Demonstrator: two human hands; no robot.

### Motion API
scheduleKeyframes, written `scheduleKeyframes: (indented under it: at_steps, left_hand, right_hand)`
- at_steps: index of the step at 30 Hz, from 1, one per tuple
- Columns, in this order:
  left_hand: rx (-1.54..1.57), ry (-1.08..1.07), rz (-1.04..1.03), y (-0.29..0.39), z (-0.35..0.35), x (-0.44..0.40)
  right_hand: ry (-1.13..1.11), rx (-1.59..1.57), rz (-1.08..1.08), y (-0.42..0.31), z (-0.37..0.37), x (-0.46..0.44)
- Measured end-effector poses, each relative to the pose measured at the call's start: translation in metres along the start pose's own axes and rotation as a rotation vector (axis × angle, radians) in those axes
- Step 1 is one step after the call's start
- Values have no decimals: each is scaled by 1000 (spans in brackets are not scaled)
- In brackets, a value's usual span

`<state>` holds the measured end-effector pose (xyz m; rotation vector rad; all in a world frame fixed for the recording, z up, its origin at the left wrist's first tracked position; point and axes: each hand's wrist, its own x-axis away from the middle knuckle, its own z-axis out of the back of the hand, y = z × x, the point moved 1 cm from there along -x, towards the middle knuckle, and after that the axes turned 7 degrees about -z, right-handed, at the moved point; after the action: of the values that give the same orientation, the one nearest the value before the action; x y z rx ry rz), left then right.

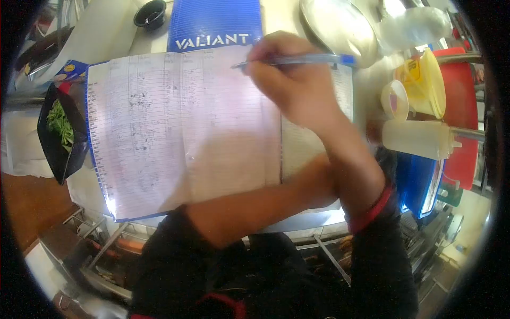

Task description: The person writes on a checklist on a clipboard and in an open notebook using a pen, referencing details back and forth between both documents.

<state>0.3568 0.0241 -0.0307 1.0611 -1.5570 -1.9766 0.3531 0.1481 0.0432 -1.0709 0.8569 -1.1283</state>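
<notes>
Gripping a blue pen [313, 59] over the open notebook [228, 111], the right hand [300, 87].

Two bare forearms [345, 149] and one visible hand, the right hand [297, 82]. One blue pen [313, 59]. One open ledger [228, 111] and one blue cover [215, 21] lettered VALIANT. Two black dishes: one round cup [150, 16], one angular bowl [78, 119]. One oval metal plate [340, 26], one squeeze bottle [417, 139], one yellow tub [427, 87], one small white cup [394, 101].
</notes>
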Motion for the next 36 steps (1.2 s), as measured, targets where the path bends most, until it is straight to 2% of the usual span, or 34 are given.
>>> scheduleKeyframes:
  at_steps: [2, 4, 6, 8, 9, 11, 14, 16, 17, 20, 21, 22, 23, 24, 26, 29, 31, 32, 34, 35, 36]
  left_hand:
    - [-14, 75, -26, -1, 4, 2]
    - [-60, -110, 31, -6, 1, -3]
    - [-71, -101, 15, 5, 9, 1]
    - [-86, -87, -2, 5, 11, 1]
    - [-119, -87, -20, -6, 1, 0]
    - [-154, -89, -37, -15, -10, -1]
    - [-188, -144, 50, -23, -21, 1]
    - [-118, -62, -41, -24, -19, 3]
    - [-136, -60, -24, -25, -16, 9]
    - [-120, -113, 22, 3, 8, 4]
    - [-118, -218, 81, 4, 10, -2]
    - [-113, -324, 139, 3, 11, -5]
    - [-116, -325, 141, 3, 11, -2]
    - [-113, -230, 74, 5, 11, 1]
    - [-107, -136, 8, -4, 1, 5]
    - [-248, -59, -48, -20, -23, -1]
    - [-183, -87, -24, -7, -9, -5]
    - [-159, -98, -20, -5, -6, -7]
    - [73, -175, 128, -18, -10, -4]
    - [74, -178, 127, -21, -14, -5]
    - [-143, -277, 116, -24, -19, -7]
  right_hand:
    - [-87, -41, -70, 18, -14, -14]
    - [-28, 113, 75, 41, -18, -22]
    - [23, 141, 135, 49, -18, -25]
    - [-4, 64, -82, 45, -18, -25]
    - [-5, 64, -81, 45, -18, -25]
    - [-4, 86, -18, 46, -21, -25]
    - [-8, 201, 7, 45, -22, -24]
    - [-4, 227, 63, 45, -22, -24]
    - [8, 267, 112, 45, -24, -24]
    - [30, 325, 180, 46, -25, -23]
    - [30, 319, 180, 47, -23, -22]
    - [61, 208, 63, 49, -21, -21]
    - [91, 97, -52, 51, -19, -20]
    - [91, 94, -50, 50, -17, -18]
    - [151, -197, -182, 43, -9, -15]
    - [156, -305, -146, 38, 10, -7]
    - [200, -349, -135, 41, 29, 1]
    - [263, -431, -60, 44, 44, 6]
    - [327, -516, 14, 50, 68, 19]
    - [391, -576, 7, 50, 81, 30]
    - [455, -635, -2, 51, 91, 40]
